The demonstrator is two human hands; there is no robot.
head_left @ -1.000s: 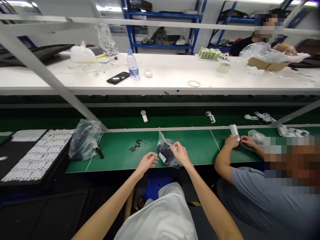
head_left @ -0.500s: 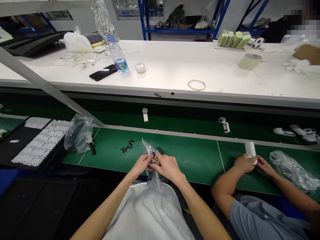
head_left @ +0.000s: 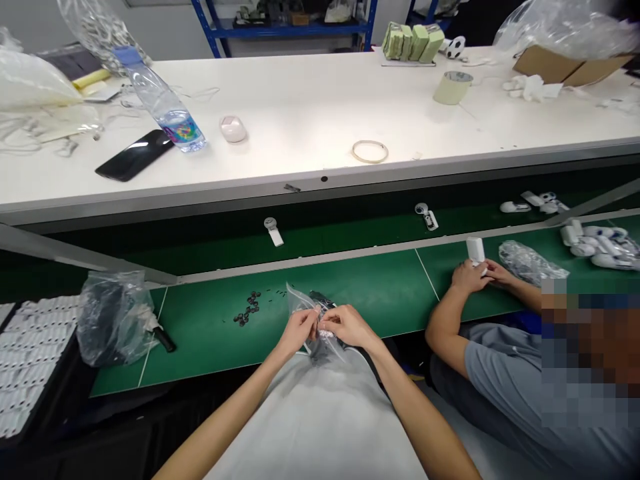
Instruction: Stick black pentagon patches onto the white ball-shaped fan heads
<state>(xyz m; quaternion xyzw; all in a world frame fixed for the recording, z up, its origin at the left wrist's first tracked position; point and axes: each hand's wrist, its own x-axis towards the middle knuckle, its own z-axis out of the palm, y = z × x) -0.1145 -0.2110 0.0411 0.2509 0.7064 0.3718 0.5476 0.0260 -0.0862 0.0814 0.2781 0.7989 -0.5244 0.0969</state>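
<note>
Close to my body, at the front edge of the green work surface (head_left: 370, 280), both hands grip a clear plastic bag (head_left: 296, 300). My left hand (head_left: 300, 330) pinches the bag from the left. Facing it, my right hand (head_left: 350, 325) is closed on the bag too, its fingertips almost touching the left ones. Something dark (head_left: 320, 299) lies just behind the fingers, partly covered by the bag. Several small black round pieces (head_left: 249, 308) lie loose to the left of my hands, with tiny dark bits scattered beside them.
On the left stand a plastic bag with a black-handled tool (head_left: 165, 339) and rows of white parts (head_left: 37, 360). A co-worker's hands (head_left: 473, 275) hold a white piece at right. A white shelf (head_left: 300, 113) carries a bottle (head_left: 165, 103), a phone (head_left: 134, 155) and tape (head_left: 453, 88).
My view has turned and tilted, so the shelf and surface sit differently in the picture. Both hands stay on the plastic bag, with the fingers slightly shifted.
</note>
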